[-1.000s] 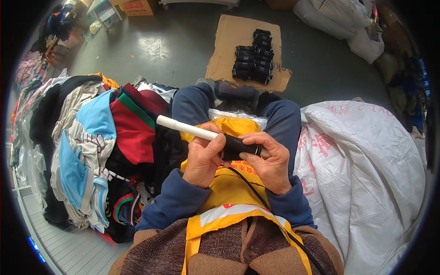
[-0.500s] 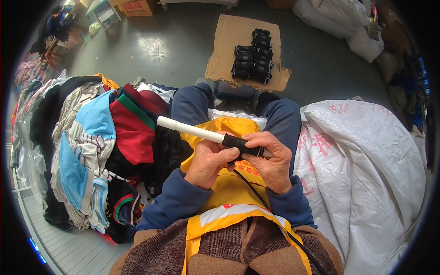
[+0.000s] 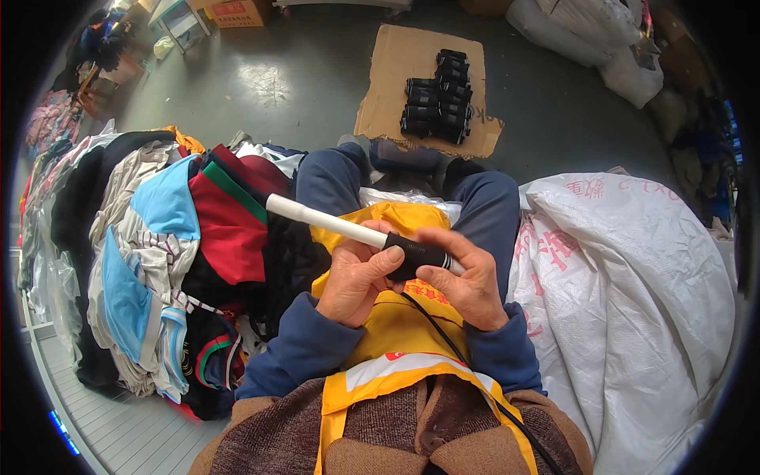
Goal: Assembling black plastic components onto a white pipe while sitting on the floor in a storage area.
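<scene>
Above my lap a white tube (image 3: 321, 219) slants from upper left to lower right. Black ribbed knit fabric (image 3: 417, 257) with thin white stripes near one edge is wrapped around its lower right part. My left hand (image 3: 354, 283) is closed on the tube and the left edge of the black fabric, thumb on top. Around the right end my right hand (image 3: 473, 283) curls, thumb and fingers on the striped edge and the tube's tip. Its index finger is slightly blurred. A yellow apron (image 3: 396, 324) lies beneath both hands.
Several black knit rolls (image 3: 439, 99) lie on a cardboard sheet (image 3: 388, 71) on the floor ahead. To my left is a heap of knit collars and fabric pieces (image 3: 229, 229) in red, blue, grey and black. A large white woven sack (image 3: 617, 317) fills the right side.
The tube's free left end has risen slightly and shifted left. My right fingers have shifted on the black fabric, showing more of its striped edge.
</scene>
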The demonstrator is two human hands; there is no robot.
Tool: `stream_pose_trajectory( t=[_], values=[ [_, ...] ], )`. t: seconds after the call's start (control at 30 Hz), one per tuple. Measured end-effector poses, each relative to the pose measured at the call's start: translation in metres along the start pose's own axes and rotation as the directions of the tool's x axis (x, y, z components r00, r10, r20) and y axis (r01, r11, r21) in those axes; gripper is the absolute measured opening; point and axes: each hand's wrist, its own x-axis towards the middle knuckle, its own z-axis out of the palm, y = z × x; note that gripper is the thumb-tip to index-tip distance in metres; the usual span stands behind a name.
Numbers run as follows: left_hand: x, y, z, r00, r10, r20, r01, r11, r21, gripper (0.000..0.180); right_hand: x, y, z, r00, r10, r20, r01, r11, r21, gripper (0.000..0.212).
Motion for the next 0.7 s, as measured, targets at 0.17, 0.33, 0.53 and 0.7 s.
stream_pose_trajectory(
  t=[0.17,0.33,0.53,0.7],
  values=[
    [0.001,0.0,0.001,0.997,0.047,-0.068,-0.045,0.998,0.037,0.03,0.0,0.0,0.001,1.0,-0.021,-0.003,0.02,0.989,-0.148,0.032],
    [0.002,-0.002,-0.002,0.999,-0.03,0.037,0.026,0.993,0.119,0.028,-0.002,0.0,0.001,0.999,-0.012,-0.052,0.007,0.996,-0.088,0.031],
    [0.0,-0.003,-0.005,0.996,-0.081,-0.026,0.084,0.984,0.16,0.026,0.003,0.01,-0.002,0.962,-0.271,-0.021,0.257,0.933,-0.254,0.03],
    [0.0,-0.002,-0.005,0.996,-0.085,-0.012,0.086,0.988,0.131,0.026,-0.002,0.006,0.003,0.994,-0.077,-0.072,0.081,0.995,0.053,0.03]
  ],
)
